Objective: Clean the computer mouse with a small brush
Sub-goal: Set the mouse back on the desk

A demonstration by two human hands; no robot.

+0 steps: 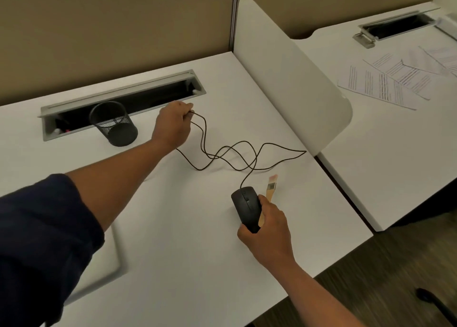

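— Head view, left to right?
— I see a mesh cup (114, 125), then my left hand (173, 126) pinching the cable (237, 153); my right hand (265, 230) grips the mouse (246, 206) and brush (269, 188) together on the desk (185, 240).

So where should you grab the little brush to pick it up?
Probably by its wooden handle, coming from the right. The brush lies flat on the desk, bristles pointing away, and the mouse held in the right hand blocks its left side and near end.
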